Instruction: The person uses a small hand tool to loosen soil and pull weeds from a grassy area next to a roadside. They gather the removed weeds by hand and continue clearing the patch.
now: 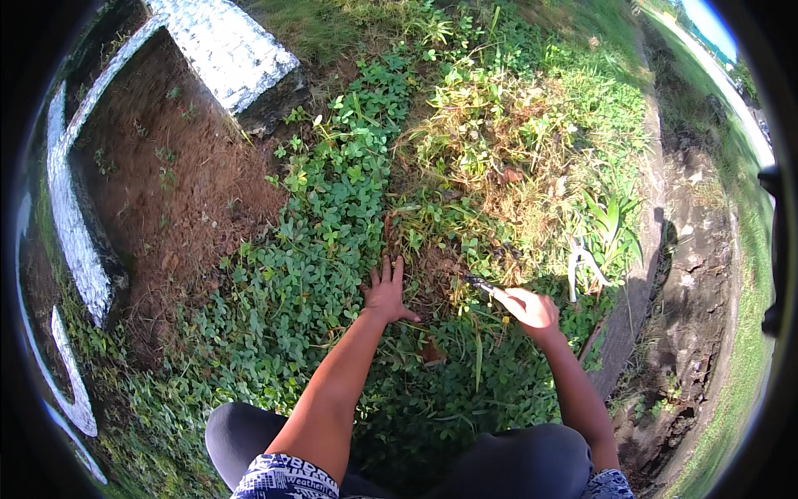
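My left hand (388, 296), fingers spread and holding nothing, presses on the low leafy ground cover (330, 249) at the edge of a patch of bare soil. To its right, my right hand (531, 312) is closed around the handle of a small hand tool (486, 285). The tool's dark metal end points left, at the soil and cut stems; its exact kind cannot be told. Beyond my right hand, a pair of pruning shears (581, 262) with pale handles lies on the grass beside a strappy green plant (608, 218).
Large white-painted raised shapes (224, 56) stand at the left around reddish bare soil (181, 187). A concrete curb (636, 299) runs along the right, with a rough, cracked drainage channel (692, 249) past it. Yellowed, pulled plants (499, 137) lie ahead.
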A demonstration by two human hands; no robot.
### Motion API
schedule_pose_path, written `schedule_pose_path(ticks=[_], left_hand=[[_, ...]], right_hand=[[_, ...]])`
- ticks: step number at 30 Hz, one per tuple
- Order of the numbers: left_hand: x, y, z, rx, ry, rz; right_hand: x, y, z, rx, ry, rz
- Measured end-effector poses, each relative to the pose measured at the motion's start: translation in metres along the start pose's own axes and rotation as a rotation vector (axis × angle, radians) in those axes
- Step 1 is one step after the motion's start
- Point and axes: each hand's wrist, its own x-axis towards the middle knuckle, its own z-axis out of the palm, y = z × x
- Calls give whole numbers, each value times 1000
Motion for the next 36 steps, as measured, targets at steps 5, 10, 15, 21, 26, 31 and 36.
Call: schedule_pose_path(ticks=[5, 10, 15, 21, 26, 31, 36], left_hand=[[11, 20, -28, -176, 99, -5], [12, 33, -28, -70, 279, 260], [27, -15, -23, 153, 127, 178], [25, -28, -12, 39, 61, 72], [11, 0, -22, 114, 208, 156], [1, 37, -3, -8, 243, 212], [3, 20, 10, 31, 199, 28]], right_hand=[[-11, -40, -34, -323, 82, -356], [-32, -68, -28, -725, 309, -667], [-53, -129, -140, -434, 30, -238], [-16, -164, -161, -333, -216, 124], [-15, -43, -72, -62, -130, 89], [-57, 22, -6, 377, -171, 349], [-41, -43, -19, 132, 3, -4]])
